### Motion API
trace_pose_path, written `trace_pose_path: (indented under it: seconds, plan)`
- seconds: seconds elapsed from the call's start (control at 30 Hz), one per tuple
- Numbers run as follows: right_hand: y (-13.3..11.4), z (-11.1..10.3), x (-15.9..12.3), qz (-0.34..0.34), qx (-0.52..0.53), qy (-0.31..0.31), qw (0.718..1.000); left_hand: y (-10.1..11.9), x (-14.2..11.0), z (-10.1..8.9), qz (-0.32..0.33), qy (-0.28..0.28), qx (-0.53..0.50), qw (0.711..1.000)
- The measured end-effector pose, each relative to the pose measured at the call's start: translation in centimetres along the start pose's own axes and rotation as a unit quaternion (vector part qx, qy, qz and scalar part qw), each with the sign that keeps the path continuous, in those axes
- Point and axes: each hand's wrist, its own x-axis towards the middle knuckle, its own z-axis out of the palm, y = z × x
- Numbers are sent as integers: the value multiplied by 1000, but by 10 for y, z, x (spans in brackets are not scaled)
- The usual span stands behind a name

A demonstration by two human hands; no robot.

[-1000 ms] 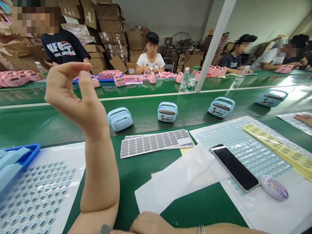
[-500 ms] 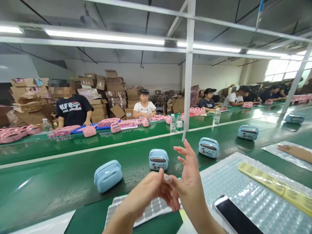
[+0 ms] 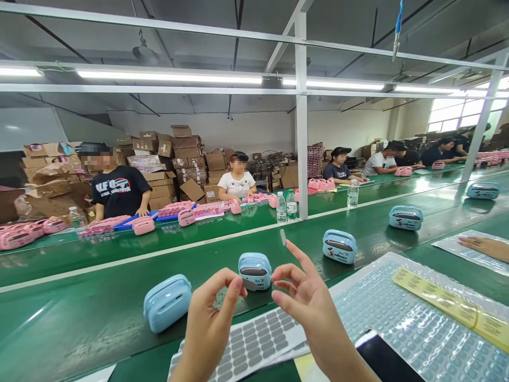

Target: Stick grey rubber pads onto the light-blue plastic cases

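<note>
My left hand (image 3: 214,315) pinches a small grey oval sticker (image 3: 249,285) between thumb and forefinger. To its right, my right hand (image 3: 308,297) has its fingers apart, with another grey sticker (image 3: 282,237) clinging to the raised index fingertip. A light-blue oval case with a dark window and cartoon print (image 3: 254,263) stands on the green belt just beyond both hands, partly covered by the left fingers and sticker. Below the hands lie sheets of grey oval stickers (image 3: 260,339), partly hidden by my wrists.
More blue cases stand on the belt, one at left (image 3: 167,305) and one at right (image 3: 339,246). A phone (image 3: 387,358) and yellow label strips (image 3: 433,297) lie on bubble-textured sheeting. Co-workers sit across with pink cases; bottles (image 3: 281,208) stand near a post. Another person's hand (image 3: 483,246) rests at far right.
My hands have drawn apart from their overlapping position. The left has turned upright, and a grey sticker now shows clearly in its pinch. The right keeps its sticker on the index fingertip.
</note>
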Motion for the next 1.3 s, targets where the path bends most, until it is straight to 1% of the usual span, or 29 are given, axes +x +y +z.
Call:
trace_pose_path:
  seconds: [0.03,0.07,0.13,0.2,0.3,0.4,0.43,0.5,0.57,0.6,0.63,0.7,0.77,0.8,0.87,0.9,0.97,1.07,1.13,1.17,1.23,1.3]
  plan:
    - [-3,2,0,31,40,6,999,1,0,-1,32,6,39,999]
    - [-5,4,-1,53,68,14,996,3,-1,-1,56,1,65,996]
    - [-8,6,-2,68,96,32,992,6,-1,1,88,-24,91,992]
    - [-8,8,-4,75,109,42,990,8,-2,5,102,-35,95,990]
    - [-6,10,-6,84,121,35,989,7,-4,11,105,-38,88,990]
    - [-3,10,-6,78,130,39,988,5,-8,12,115,-36,107,987]
    - [-3,9,-5,69,122,52,989,3,-8,11,118,-28,123,985]
    - [-4,2,0,34,76,105,991,-4,-3,10,112,3,169,979]
    - [-8,-8,5,-9,19,176,984,-18,14,13,77,29,237,968]
    - [-11,-14,8,-25,0,206,978,-28,26,17,56,25,275,960]
    - [-15,-20,10,-34,-5,228,973,-40,40,22,35,6,312,949]
    - [-22,-30,12,-37,9,252,967,-66,69,36,20,-65,364,929]
    - [-28,-38,13,-40,24,259,965,-93,89,50,2,-113,370,922]
    - [-31,-41,13,-43,25,258,965,-105,95,55,-7,-131,367,921]
    - [-33,-44,14,-50,15,259,964,-124,97,60,-16,-138,349,927]
    - [-34,-46,14,-53,8,257,965,-130,96,58,-16,-131,334,933]
    - [-33,-48,16,-57,-13,251,966,-137,91,50,-21,-94,291,952]
    - [-31,-50,19,-43,-46,228,972,-134,88,33,-57,-3,205,977]
    - [-30,-48,18,-28,-55,209,976,-121,85,26,-84,50,136,986]
    - [-30,-46,16,-22,-54,198,979,-112,83,26,-93,62,101,989]
    - [-33,-38,11,-4,-47,161,986,-89,75,30,-113,55,35,991]
    - [-41,-29,5,26,-31,109,993,-64,65,39,-152,27,-58,986]
